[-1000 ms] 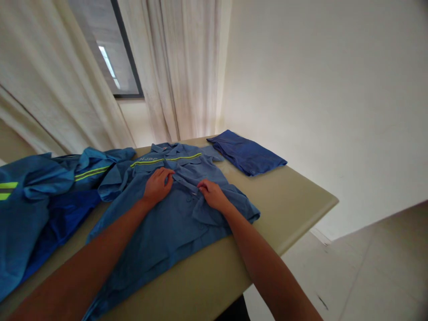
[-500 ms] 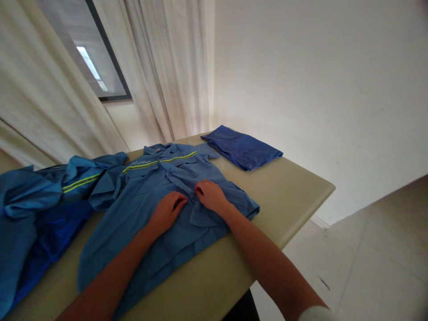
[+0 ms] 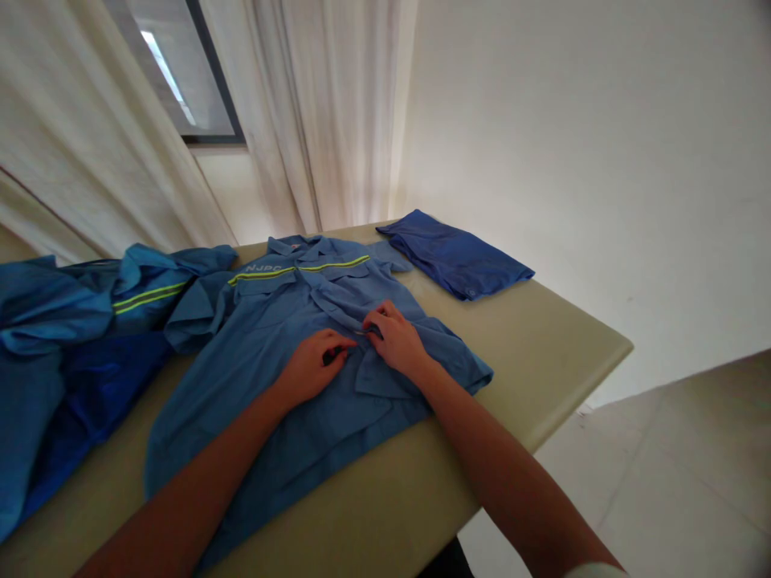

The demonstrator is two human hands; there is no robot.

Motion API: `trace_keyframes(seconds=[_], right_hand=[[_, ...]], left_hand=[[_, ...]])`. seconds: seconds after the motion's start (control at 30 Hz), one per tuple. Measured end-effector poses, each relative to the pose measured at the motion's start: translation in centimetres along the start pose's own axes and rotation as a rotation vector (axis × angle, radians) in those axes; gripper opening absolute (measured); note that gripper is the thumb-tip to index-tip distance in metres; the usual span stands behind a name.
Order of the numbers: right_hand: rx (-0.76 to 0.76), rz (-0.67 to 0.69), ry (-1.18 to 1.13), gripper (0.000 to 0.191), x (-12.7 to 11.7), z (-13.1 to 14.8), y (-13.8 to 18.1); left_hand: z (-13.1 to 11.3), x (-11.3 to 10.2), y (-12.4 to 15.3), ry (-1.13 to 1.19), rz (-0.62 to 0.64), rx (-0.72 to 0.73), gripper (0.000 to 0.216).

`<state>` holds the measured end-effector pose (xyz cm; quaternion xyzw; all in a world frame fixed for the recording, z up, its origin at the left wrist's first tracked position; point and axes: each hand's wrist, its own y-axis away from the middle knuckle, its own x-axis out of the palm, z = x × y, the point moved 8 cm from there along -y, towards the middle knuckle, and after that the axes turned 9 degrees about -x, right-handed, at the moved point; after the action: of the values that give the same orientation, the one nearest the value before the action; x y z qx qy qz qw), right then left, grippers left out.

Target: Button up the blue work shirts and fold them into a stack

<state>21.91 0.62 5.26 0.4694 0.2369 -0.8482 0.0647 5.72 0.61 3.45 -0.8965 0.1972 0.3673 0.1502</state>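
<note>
A blue short-sleeved work shirt (image 3: pixel 241 361) lies spread face up, its collar away from me. A yellow-green stripe crosses its chest below pale letters. My left hand (image 3: pixel 314 368) rests over the lower front, thumb and fingers pinched at the edge of the button placket. Just right of it, my right hand (image 3: pixel 397 339) grips the same front edge with curled fingers. The two sets of fingertips nearly meet. Whatever small part lies between them, perhaps a button, is too hidden to make out. Near my right wrist, the lower right front panel is folded and rumpled.
A folded dark blue garment (image 3: pixel 461 257) lies at the table's back right. More blue clothing (image 3: pixel 66 305) with a yellow-green stripe is heaped at the left. The beige table (image 3: pixel 560 353) ends in a corner at the right. Curtains (image 3: pixel 337 104) and a wall stand behind.
My fingertips have drawn closer together at the shirt's front edge, and my right fingers curl more around it. The camera view has shifted slightly. The other garments lie as before.
</note>
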Motion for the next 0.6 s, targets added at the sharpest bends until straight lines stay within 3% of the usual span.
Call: trace_keyframes(seconds=[0.17,0.27,0.37,0.6], right_hand=[[-0.037,-0.080,0.016,0.030,-0.7,0.4,-0.2],[-0.028,-0.080,0.057,0.027,-0.8,0.1,-0.2],[0.021,-0.061,0.121,0.015,-0.8,-0.5,0.0],[0.157,0.040,0.242,0.018,-0.9,-0.9,0.3]], left_hand=[[0.0,0.1,-0.1,0.030,0.039,-0.031,0.024],[0.2,0.1,-0.2,0.036,0.023,-0.040,0.023],[0.1,-0.2,-0.2,0.040,-0.026,-0.029,0.024],[-0.9,-1.0,0.1,0.091,-0.094,0.035,0.023]])
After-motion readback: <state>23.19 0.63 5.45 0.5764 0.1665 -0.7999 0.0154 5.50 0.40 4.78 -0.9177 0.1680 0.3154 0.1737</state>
